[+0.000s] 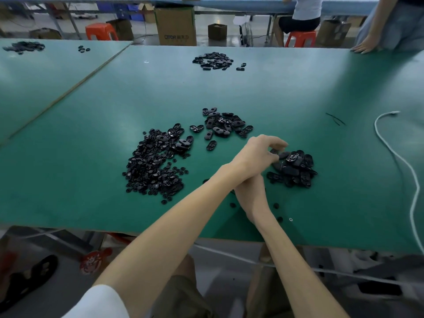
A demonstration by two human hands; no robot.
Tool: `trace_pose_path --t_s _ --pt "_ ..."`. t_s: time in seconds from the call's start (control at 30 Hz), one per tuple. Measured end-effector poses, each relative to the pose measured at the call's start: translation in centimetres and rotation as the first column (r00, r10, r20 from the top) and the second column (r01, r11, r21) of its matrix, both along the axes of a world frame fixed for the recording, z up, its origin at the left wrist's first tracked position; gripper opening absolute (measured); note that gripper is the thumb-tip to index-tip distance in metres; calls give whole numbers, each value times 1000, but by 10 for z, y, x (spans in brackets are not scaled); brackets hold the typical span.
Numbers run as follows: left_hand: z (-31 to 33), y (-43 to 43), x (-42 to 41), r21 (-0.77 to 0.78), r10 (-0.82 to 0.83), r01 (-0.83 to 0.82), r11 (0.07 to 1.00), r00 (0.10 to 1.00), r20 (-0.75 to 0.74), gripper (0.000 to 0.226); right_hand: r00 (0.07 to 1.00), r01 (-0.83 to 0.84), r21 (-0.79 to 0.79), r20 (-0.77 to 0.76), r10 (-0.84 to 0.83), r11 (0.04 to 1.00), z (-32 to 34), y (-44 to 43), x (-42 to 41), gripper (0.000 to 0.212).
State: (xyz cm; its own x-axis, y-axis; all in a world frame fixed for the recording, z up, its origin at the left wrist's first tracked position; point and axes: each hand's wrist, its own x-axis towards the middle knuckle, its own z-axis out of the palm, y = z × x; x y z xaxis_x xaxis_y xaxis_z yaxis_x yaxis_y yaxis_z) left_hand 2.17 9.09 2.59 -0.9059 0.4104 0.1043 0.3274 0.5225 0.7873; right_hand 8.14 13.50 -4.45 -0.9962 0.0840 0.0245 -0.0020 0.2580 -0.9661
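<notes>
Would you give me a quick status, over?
Left hand pinches a part at the near pile. Right hand beneath it, grip hidden. Loose discs beside right hand.

You had soft, even overhead light, with pale sheen across the green table (275,88) and only faint shadows. Your wide lens bowed the edges; the black parts (296,167) looked slightly smeared.

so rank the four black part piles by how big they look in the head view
1. left pile of round parts
2. middle pile and right pile, about alike
3. far pile, but distance may shrink it
</notes>
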Motion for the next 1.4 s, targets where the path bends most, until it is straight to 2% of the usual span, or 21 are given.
trace_pose_path --t_s 0.13,0.23,0.37,0.47,0.57,0.63,0.7,0.8,0.93,1.07,1.17,1.3,1.4 --pt "-7 -21 -10 -46 191 -193 980 981 -43 30 1000 -14 -30 -24 14 999 6 0 -1 32" --pt "-10 -34 -15 -107 197 -196 975 980 -2 21 998 -54 -48 -40 52 997 9 0 0 21" --pt "-11 -49 -13 -91 266 -263 960 964 21 20 996 -69 -52 -53 67 996 9 -2 2 20" --pt "-10 -72 -12 -185 302 -295 938 953 15 21 996 -56 -36 -77 53 998 9 -1 2 19" --pt "-1 -100 -6 -374 260 -254 892 965 -35 14 996 -55 -71 -75 49 996 8 -2 1 20" --pt "4 -115 2 -489 191 -166 857 982 1 15 997 -48 -84 -72 42 995 8 -3 1 18" --pt "5 -124 11 -550 142 -84 831 988 64 26 997 -49 -88 -69 42 995 7 -2 0 18" --pt "0 -126 20 -602 110 -47 797 992 68 31 996 -61 -90 -71 55 994 5 -2 -1 19" --pt "-5 -124 21 -564 121 -54 824 989 82 22 996 -47 -111 -78 39 993 5 -1 -1 17" --pt "-3 -118 23 -469 117 -116 875 993 -27 11 995 -21 -77 -95 14 997 4 -2 -1 7" --pt "-1 -108 25 -334 108 -143 932 987 -121 5 996 -22 -86 -87 15 996 5 -2 -1 14" --pt "6 -104 21 -298 53 -73 952 996 -75 11 995 37 -222 -79 -56 974 4 0 0 8" --pt "17 -103 7 -226 182 -194 955 981 -71 34 995 60 -271 -58 -78 961 3 2 -1 9"
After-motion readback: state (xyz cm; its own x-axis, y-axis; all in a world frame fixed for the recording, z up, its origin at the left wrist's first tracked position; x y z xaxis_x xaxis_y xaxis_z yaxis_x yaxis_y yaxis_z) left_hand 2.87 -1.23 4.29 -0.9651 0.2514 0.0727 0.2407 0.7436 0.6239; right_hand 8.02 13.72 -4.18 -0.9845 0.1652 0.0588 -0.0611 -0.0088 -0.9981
